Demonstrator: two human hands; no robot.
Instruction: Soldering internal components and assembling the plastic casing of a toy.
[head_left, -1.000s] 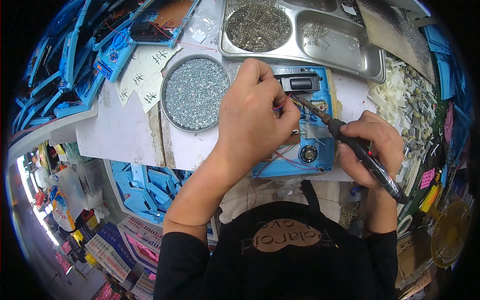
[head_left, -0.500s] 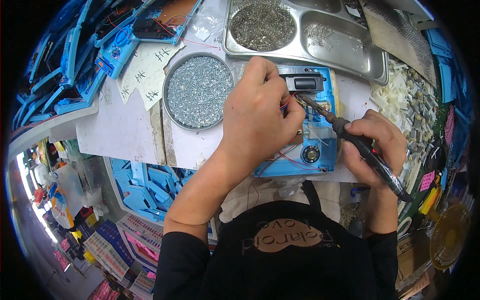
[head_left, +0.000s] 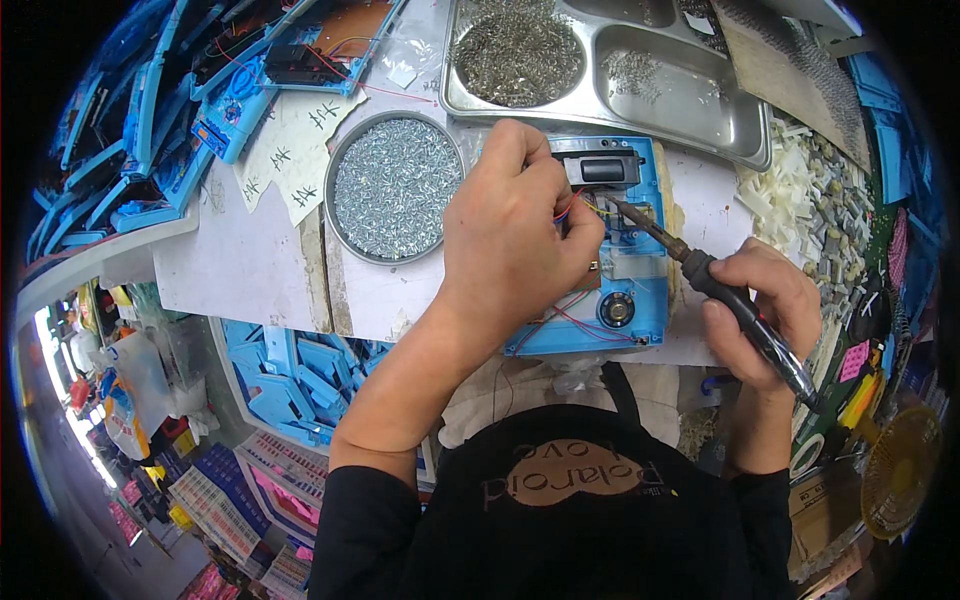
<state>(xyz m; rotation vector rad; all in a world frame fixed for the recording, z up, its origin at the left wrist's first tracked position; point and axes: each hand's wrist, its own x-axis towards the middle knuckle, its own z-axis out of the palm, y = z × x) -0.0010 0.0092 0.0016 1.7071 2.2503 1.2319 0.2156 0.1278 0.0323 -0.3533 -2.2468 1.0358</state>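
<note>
A blue plastic housing lies open on the white work surface, with a black module at its far end and a round speaker at its near end. My left hand is over its left side, fingers pinched on thin coloured wires. Part of the housing is hidden under that hand. My right hand is closed around the black handle of a soldering iron. The iron slants to the upper left, its tip among the wires near the black module.
A round tin of small screws stands left of my left hand. Beyond the housing lies a metal compartment tray with small metal parts. White plastic pieces are heaped at right. Blue housings pile up at far left; blue pieces fill a bin below.
The soldering iron and my right hand have shifted slightly right and down; the tip stays close to the wires. My left hand keeps its pinch with little movement.
</note>
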